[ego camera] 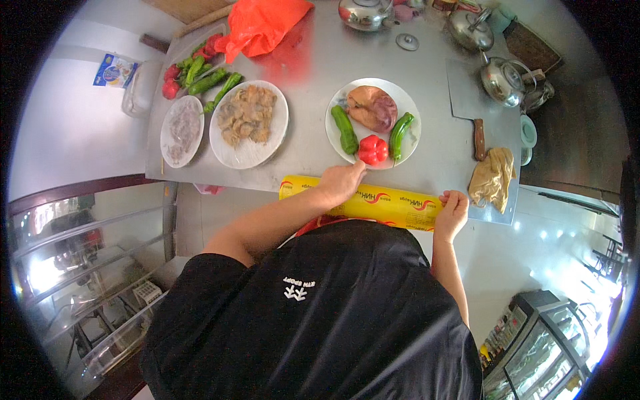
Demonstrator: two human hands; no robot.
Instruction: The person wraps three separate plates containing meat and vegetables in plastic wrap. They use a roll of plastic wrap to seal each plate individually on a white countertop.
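Note:
A yellow printed roll of cling film (390,206) lies crosswise between my body and the table's front edge. My left hand (344,184) reaches over the roll, its fingertips together at the near rim of a white plate (331,131). Any film between those fingers cannot be made out. At the roll's right end, my right hand (452,212) has its fingers curled onto it. On the plate are a brownish-pink piece of meat (374,107), a red bell pepper (373,150) and two green peppers, one on the left (345,130) and one on the right (400,134).
Left on the metal table (310,112) are a film-covered plate of brown food pieces (252,115), a smaller plate of pale food (182,130), several green peppers (207,81) and a red plastic bag (267,25). A cleaver (462,87), a cloth (492,180) and metal kettles (502,82) lie right.

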